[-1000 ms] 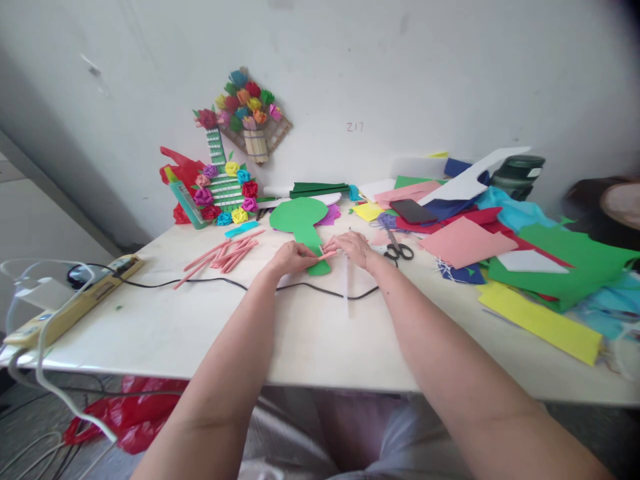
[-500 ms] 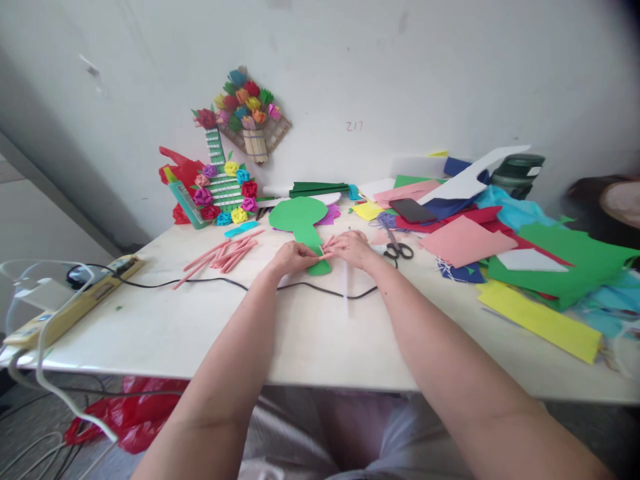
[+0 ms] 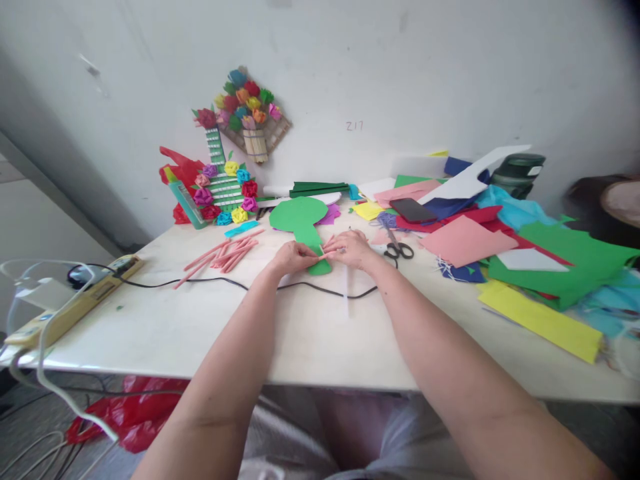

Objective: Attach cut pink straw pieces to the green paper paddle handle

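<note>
Over the narrow stem of a green paper cutout (image 3: 299, 213) with a rounded top, my two hands meet at a thin pink paper roll (image 3: 322, 257). My left hand (image 3: 294, 259) pinches the roll's left part. Closed on its right part are the fingers of my right hand (image 3: 351, 249); they cover much of it. A pale, see-through strip (image 3: 346, 297) hangs or lies just below my right hand. Left of my hands lies a loose pile of pink paper rolls (image 3: 231, 255). Black-handled scissors (image 3: 399, 250) rest right of my right hand.
A black cable (image 3: 305, 285) crosses the table to a power strip (image 3: 83, 303). A glue bottle (image 3: 186, 200) leans by a flower-decorated paper craft (image 3: 227, 190). Coloured paper sheets (image 3: 465, 243), a phone (image 3: 413, 211) and a dark green container (image 3: 517, 175) crowd the right side.
The fingers of my right hand have shifted slightly at the pink paper roll. My left hand and the green cutout stay almost where they were.
</note>
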Demonstrator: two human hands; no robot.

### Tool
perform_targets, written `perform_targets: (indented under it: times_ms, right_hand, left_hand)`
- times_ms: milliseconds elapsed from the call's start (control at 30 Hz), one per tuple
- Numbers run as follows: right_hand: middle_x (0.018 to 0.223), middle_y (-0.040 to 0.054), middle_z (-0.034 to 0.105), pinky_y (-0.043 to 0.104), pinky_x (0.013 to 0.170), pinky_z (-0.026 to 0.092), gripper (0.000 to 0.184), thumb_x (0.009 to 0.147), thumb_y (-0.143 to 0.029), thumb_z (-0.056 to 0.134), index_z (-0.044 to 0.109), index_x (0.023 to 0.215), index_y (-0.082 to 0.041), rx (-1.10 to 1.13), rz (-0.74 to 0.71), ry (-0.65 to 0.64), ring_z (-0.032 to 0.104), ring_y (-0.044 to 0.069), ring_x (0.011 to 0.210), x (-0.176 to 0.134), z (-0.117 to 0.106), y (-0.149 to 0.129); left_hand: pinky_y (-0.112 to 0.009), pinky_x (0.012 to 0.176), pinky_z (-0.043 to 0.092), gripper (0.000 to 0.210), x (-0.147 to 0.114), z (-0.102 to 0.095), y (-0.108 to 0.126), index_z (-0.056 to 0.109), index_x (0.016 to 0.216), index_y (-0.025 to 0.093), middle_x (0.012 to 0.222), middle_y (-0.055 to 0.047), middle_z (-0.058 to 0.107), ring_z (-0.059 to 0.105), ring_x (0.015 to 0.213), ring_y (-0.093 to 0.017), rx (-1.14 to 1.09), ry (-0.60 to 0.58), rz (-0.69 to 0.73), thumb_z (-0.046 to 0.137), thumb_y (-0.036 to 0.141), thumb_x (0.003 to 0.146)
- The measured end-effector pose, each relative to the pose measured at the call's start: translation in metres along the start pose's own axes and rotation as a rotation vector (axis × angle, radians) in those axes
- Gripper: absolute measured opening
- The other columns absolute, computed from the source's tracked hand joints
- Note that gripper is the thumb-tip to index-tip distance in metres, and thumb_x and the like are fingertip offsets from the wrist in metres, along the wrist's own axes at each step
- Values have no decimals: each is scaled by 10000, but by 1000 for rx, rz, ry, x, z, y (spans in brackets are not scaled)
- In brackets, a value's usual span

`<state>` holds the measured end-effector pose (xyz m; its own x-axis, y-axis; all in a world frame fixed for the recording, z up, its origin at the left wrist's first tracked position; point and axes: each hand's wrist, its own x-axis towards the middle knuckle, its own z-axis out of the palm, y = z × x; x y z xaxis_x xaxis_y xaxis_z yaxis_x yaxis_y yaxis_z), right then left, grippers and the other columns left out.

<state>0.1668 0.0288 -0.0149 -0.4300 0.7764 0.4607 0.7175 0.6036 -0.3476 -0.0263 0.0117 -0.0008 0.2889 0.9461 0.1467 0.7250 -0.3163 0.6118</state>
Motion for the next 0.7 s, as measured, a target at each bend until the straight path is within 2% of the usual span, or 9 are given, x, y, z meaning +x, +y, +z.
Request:
perform_targets:
  times_ms: [267,400,533,700]
  right_hand:
    - [936,-32,701,412,915,270,88,723,-320,654,721,775,-296,43,-11,9,553,216,968,1,2,5]
    - [935,-31,701,388,900,277,90,726,-318,654,720,783,-293,41,-11,-2,559,199,942,1,2,5]
    - [946,-27,698,385,892,277,102,731,-324,648,721,796,-293,29,-3,-18,554,199,941,1,1,4]
    - [955,-30,694,459,960,178,97,728,-337,648,716,792,-309,14,-5,-32,530,219,988,0,0,0]
  left_hand:
    - [-222,493,340,339,-2,-6,3,698,652,117,506,-14,565,472,515,-115,-90,-65,10,539,414,697]
    - [-224,542,376,293,-2,-8,2,710,704,125,591,-25,619,520,586,-135,-173,-69,16,539,362,689]
    - [-223,475,325,309,-4,-7,2,710,750,102,509,-3,542,432,482,-97,-177,-107,11,579,366,658]
    - [-215,432,274,329,-5,-3,4,707,763,93,472,14,502,365,437,-71,-175,-98,-15,612,381,635]
